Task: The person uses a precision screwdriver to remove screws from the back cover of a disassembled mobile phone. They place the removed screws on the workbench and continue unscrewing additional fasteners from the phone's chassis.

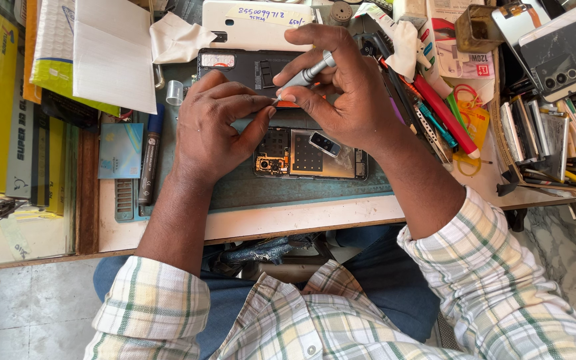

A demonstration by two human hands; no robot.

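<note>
Cluttered repair bench, green mat (248, 190) in the middle. Opened phone (311, 157) lies on it under both hands. Right hand (341, 90) grips silver screwdriver (307, 75); left hand (211, 127) pinches at its tip, fingers closed.

1. It was a phone repair workshop: an opened phone (311, 157) lay on a work mat (248, 190).
2. Spare phones (561, 43) and hand tools (445, 113) crowded the bench (288, 223).
</note>
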